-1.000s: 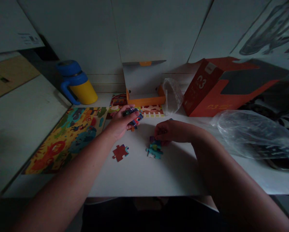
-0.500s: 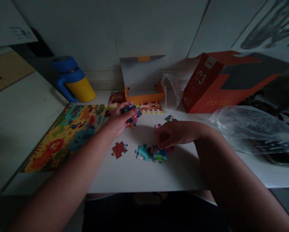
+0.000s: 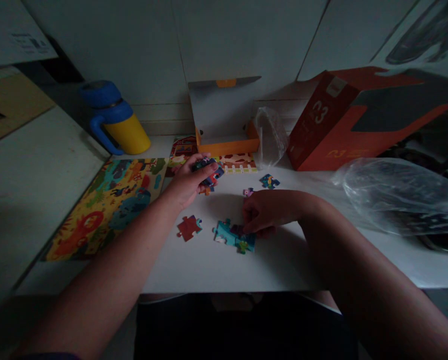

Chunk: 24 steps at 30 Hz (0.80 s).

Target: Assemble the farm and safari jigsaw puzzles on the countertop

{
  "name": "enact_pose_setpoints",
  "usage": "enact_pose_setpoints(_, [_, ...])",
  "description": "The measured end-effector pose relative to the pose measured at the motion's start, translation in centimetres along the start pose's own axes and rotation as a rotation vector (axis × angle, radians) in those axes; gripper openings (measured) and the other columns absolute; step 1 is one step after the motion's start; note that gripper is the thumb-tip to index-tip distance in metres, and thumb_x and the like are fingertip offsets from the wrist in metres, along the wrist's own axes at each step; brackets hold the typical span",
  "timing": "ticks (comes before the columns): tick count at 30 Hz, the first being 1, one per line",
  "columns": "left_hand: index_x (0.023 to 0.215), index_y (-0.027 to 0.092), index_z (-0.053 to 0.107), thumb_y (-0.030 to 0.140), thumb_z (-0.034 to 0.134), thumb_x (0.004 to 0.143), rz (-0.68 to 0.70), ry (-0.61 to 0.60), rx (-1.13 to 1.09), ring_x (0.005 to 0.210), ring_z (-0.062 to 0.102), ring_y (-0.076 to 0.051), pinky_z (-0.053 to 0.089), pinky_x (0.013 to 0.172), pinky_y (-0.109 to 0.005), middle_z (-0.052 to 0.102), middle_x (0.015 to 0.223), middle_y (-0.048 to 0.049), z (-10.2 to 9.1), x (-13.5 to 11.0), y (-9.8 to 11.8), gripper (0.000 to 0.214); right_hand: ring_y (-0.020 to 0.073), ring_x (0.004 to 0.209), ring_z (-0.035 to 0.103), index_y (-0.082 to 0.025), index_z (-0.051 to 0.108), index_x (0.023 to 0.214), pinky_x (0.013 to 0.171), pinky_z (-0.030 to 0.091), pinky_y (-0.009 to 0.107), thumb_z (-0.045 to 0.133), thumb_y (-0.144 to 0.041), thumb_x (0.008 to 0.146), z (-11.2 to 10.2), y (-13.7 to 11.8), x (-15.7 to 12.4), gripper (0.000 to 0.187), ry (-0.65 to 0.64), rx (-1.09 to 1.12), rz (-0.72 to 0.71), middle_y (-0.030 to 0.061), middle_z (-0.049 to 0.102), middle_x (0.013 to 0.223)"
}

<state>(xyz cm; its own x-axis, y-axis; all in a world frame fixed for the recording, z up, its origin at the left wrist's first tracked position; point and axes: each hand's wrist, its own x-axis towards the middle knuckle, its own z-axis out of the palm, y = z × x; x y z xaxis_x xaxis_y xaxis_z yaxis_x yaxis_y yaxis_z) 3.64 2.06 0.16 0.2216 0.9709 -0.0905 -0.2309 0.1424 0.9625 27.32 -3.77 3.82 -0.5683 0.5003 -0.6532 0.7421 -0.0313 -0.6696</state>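
Observation:
My left hand (image 3: pixel 189 182) is closed around a small stack of dark, colourful puzzle pieces (image 3: pixel 212 171), thumb on top. Low over the white tabletop, my right hand (image 3: pixel 263 212) has its fingers bent down on a blue-green puzzle piece (image 3: pixel 243 245). That piece lies against a turquoise puzzle piece (image 3: pixel 224 233), and the two look joined; my fingers cover part of the seam. A red-brown puzzle piece (image 3: pixel 189 228) lies apart to the left. Beyond my right hand are a blue puzzle piece (image 3: pixel 269 181) and a purplish piece (image 3: pixel 248 192), partly hidden. An orange piece (image 3: pixel 206 190) shows below the stack.
An animal picture sheet (image 3: pixel 107 205) lies at left, with a blue-and-yellow jug (image 3: pixel 124 127) behind it. At the back stands an open orange box (image 3: pixel 227 146) beside a clear plastic bag (image 3: pixel 271 140). A large orange box (image 3: pixel 332 125) and another plastic bag (image 3: pixel 404 195) occupy the right.
My right hand has brought the blue-green piece left against the turquoise piece, closing the gap between them. My left hand still holds the stack. The view has shifted slightly.

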Motion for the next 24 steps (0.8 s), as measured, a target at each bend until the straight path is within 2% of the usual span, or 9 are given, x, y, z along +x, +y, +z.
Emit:
enact_pose_setpoints(3, [0.121,0.025,0.062,0.044,0.097,0.062,-0.005,-0.001,0.007,0.076,0.069,-0.016,0.054,0.057,-0.024,0.069,0.107,-0.0046,0.0,0.0,0.0,0.072,0.0188,0.063,0.07,-0.022,0.071,0.078,0.056,0.05,0.028,0.078,-0.064,0.081,0.1,-0.2,0.0,0.043,0.039,-0.079,0.014,0.0041,0.076,0.071])
enact_pose_setpoints(7, [0.12,0.025,0.063,0.043,0.098,0.06,-0.008,0.018,0.006,0.078,0.069,-0.016,0.055,0.057,-0.025,0.068,0.108,-0.0048,0.1,-0.1,0.1,0.072,0.018,0.06,0.067,-0.022,0.073,0.081,0.056,0.045,0.029,0.076,-0.065,0.082,0.3,-0.5,0.1,0.043,0.153,-0.263,-0.013,0.0036,0.074,0.067])
enact_pose_setpoints(11, [0.119,0.025,0.064,0.043,0.097,0.063,-0.001,0.014,0.012,0.077,0.068,-0.016,0.054,0.057,-0.025,0.068,0.109,-0.0051,0.1,-0.1,0.0,0.067,0.0178,0.061,0.063,-0.023,0.074,0.081,0.056,0.04,0.031,0.076,-0.058,0.083,0.8,-0.9,0.1,0.036,0.257,-0.402,-0.057,0.0044,0.075,0.074])
enact_pose_setpoints(14, [0.119,0.025,0.064,0.043,0.097,0.063,-0.002,0.014,0.013,0.078,0.069,-0.016,0.055,0.057,-0.026,0.068,0.108,-0.0047,0.2,-0.1,0.0,0.067,0.0178,0.064,0.062,-0.025,0.075,0.079,0.058,0.04,0.032,0.077,-0.052,0.084,0.2,-0.4,-0.2,0.028,0.338,-0.418,-0.125,0.0037,0.075,0.077])
enact_pose_setpoints(16, [0.117,0.024,0.063,0.042,0.098,0.061,-0.004,0.022,-0.005,0.082,0.07,-0.017,0.059,0.061,-0.028,0.068,0.11,-0.0044,0.2,-0.1,0.1,0.068,0.0178,0.065,0.062,-0.025,0.076,0.082,0.06,0.04,0.032,0.072,-0.052,0.088,-1.0,0.5,-0.6,0.028,0.455,-0.418,-0.128,0.0034,0.075,0.078])
enact_pose_setpoints(19, [0.116,0.024,0.063,0.04,0.099,0.06,0.001,0.025,-0.032,0.085,0.07,-0.018,0.061,0.067,-0.03,0.068,0.112,-0.0043,0.2,-0.1,0.1,0.069,0.0185,0.068,0.064,-0.024,0.076,0.092,0.063,0.041,0.032,0.065,-0.054,0.094,-3.2,2.5,-1.4,0.032,0.782,-0.442,-0.021,0.0049,0.077,0.083])
enact_pose_setpoints(20, [0.117,0.025,0.063,0.04,0.098,0.06,0.002,0.023,-0.034,0.084,0.07,-0.017,0.061,0.066,-0.03,0.069,0.112,-0.0045,0.1,-0.1,0.1,0.068,0.0193,0.071,0.065,-0.024,0.077,0.095,0.065,0.042,0.032,0.065,-0.053,0.094,-3.8,3.0,-1.6,0.031,0.849,-0.452,0.017,0.0057,0.077,0.086])
enact_pose_setpoints(22, [0.118,0.024,0.063,0.04,0.098,0.062,0.002,0.019,-0.031,0.081,0.069,-0.017,0.061,0.065,-0.029,0.069,0.112,-0.0051,0.1,0.0,0.1,0.068,0.0215,0.076,0.067,-0.023,0.078,0.101,0.068,0.044,0.033,0.071,-0.054,0.089,-4.4,3.7,-1.8,0.034,0.849,-0.472,0.078,0.0074,0.078,0.093])
enact_pose_setpoints(24, [0.118,0.024,0.064,0.039,0.097,0.062,0.008,0.015,-0.031,0.081,0.07,-0.017,0.061,0.064,-0.03,0.068,0.112,-0.0055,0.0,0.0,0.1,0.067,0.024,0.081,0.068,-0.022,0.078,0.106,0.069,0.045,0.034,0.078,-0.06,0.082,-4.3,3.6,-1.6,0.044,0.746,-0.465,0.11,0.0089,0.078,0.098])
